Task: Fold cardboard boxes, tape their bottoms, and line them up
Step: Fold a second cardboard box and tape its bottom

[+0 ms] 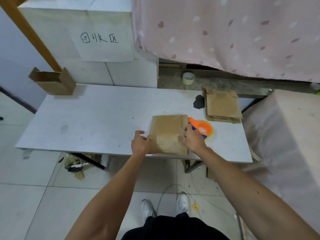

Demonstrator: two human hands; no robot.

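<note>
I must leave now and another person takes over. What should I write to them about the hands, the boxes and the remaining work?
Left hand grips the left edge of the cardboard box at the table's near edge; right hand holds its right edge.
Tape dispenser lies just right of it; flat stack far right.
Done: one folded box stands far left.
Left: finish this box, tape, line up, then the stack.

Cardboard: one held box (168,129), one open box (52,82), one flat stack (222,105). One tape roll (188,78), one orange dispenser (201,127).
</note>
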